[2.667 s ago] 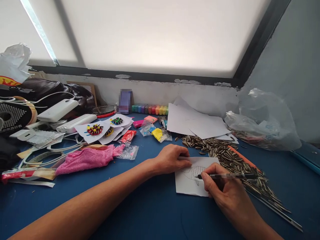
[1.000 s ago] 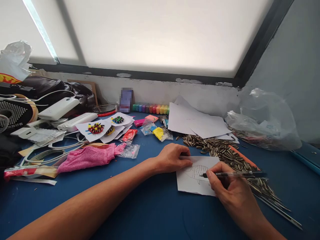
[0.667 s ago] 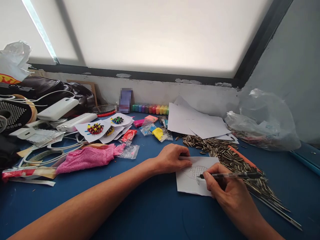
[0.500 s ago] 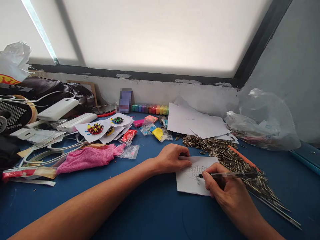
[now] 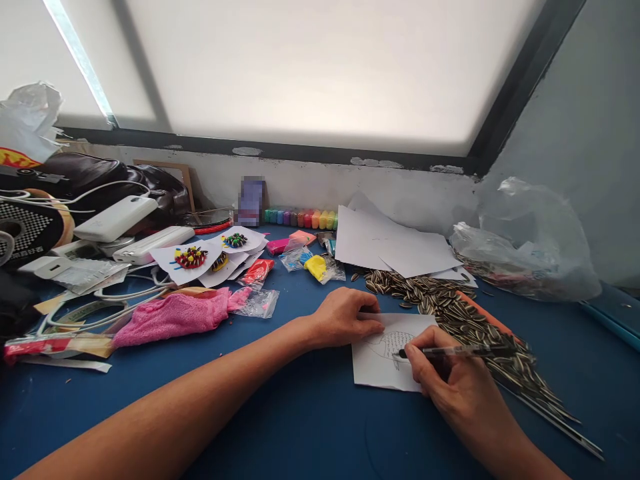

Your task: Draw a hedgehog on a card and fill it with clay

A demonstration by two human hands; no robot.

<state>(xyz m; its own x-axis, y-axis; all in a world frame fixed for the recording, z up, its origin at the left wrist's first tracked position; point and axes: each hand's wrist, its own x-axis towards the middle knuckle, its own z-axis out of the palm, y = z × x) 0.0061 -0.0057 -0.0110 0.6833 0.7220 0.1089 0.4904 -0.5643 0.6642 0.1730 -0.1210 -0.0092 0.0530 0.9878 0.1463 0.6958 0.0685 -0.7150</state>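
Note:
A small white paper (image 5: 373, 370) lies on the blue table, bearing a pen drawing of a rounded body with rows of short curved marks and small legs. My right hand (image 5: 457, 380) grips a black pen (image 5: 470, 351), its tip touching the drawing. At the paper's upper left corner, my left hand (image 5: 343, 317) holds the sheet, thumb on top and fingers curled; its fingertips are partly hidden. Just beyond the paper and to its right spreads a pile of striped sunflower seeds (image 5: 450, 310).
White sheets (image 5: 395, 240) and a clear plastic bag (image 5: 535, 247) are at the back right. Coloured clay tubs (image 5: 300, 219) line the wall. Leftward sit clay-and-seed pictures (image 5: 190, 258), a pink cloth (image 5: 173, 319), white power banks (image 5: 117, 219) and cables. Thin metal rods (image 5: 560, 423) lie at right.
The pen tip and my right hand have shifted very slightly over the drawing. My left hand and the paper stay in place.

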